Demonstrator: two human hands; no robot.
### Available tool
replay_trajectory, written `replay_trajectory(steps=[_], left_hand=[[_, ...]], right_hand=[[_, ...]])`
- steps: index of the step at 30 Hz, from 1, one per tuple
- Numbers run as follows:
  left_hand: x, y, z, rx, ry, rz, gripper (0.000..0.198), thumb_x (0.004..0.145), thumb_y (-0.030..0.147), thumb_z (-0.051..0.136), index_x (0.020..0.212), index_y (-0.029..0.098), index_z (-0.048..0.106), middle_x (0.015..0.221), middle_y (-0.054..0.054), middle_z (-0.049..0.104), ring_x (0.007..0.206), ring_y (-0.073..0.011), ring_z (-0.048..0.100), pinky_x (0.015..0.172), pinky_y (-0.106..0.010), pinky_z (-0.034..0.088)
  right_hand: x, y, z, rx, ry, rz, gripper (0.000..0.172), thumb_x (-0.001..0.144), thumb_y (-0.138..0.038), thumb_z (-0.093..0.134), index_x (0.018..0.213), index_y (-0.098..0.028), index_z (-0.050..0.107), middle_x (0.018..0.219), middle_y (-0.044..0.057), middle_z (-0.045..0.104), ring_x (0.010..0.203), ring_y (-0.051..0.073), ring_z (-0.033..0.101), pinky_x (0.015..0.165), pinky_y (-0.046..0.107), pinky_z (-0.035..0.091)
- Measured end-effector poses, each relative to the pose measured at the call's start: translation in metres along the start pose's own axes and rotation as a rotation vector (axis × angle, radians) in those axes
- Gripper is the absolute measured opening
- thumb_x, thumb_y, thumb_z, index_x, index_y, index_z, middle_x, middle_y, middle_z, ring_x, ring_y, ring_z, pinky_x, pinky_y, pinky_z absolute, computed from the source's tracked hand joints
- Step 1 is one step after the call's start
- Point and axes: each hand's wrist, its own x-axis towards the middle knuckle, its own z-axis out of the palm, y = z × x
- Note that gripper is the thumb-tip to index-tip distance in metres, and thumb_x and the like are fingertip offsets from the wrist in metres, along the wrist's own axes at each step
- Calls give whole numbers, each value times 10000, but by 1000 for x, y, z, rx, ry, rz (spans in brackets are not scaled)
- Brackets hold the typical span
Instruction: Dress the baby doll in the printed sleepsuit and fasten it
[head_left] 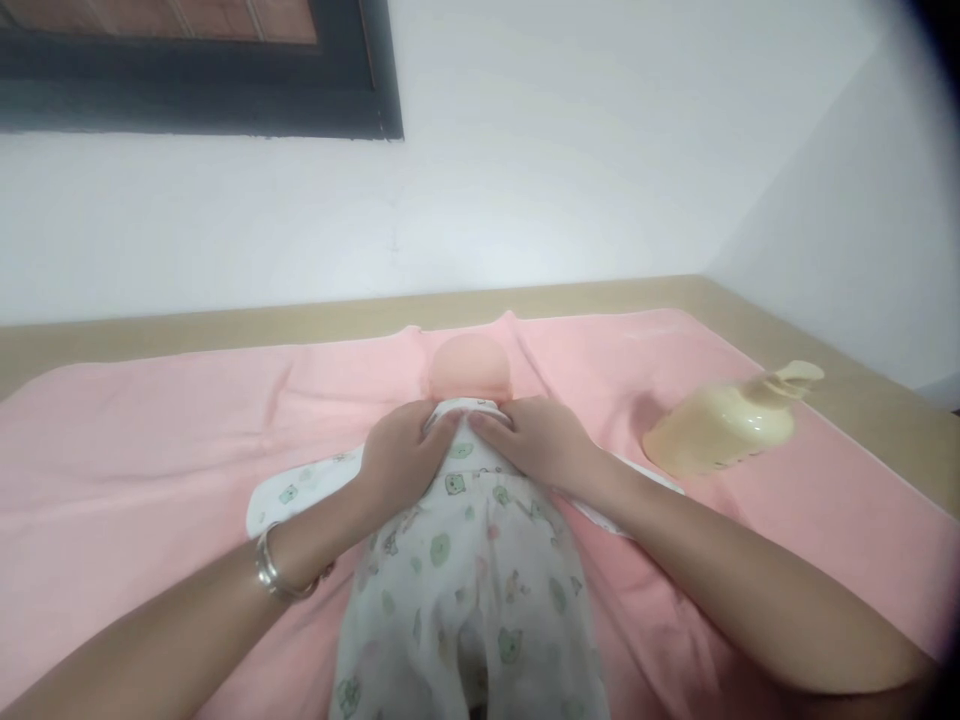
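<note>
Laid out in the middle is a white baby outfit point(472, 540) printed with small green animals, its sleeves spread to both sides. Above its collar shows a smooth, rounded, doll-like head point(470, 367). My left hand point(409, 450) grips the upper left of the outfit near the collar, thumb on top of the cloth. On the other side my right hand point(544, 440) does the same, its thumb pointing at the left one. The other fingers of both hands are mostly hidden. My forearms pass over the sleeves.
A pink sheet point(172, 430) with some creases covers the tan surface point(630, 288). To the right, a pale yellow pump bottle point(720, 430) leans or stands on the sheet. A white wall point(525, 170) rises behind, with a dark-framed window point(352, 70) at upper left.
</note>
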Motion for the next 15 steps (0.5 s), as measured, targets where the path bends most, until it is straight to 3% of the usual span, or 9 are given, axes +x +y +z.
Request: replay_trajectory(steps=[15], left_hand=[[-2, -2, 1, -63, -10, -2, 471, 874, 527, 295, 644, 197, 539, 670, -3, 611, 634, -171, 532, 560, -276, 355]], right_hand=[[0, 0, 0, -13, -15, -8, 632, 863, -673, 193, 637, -213, 562, 627, 18, 603, 555, 146, 519, 498, 250, 271]])
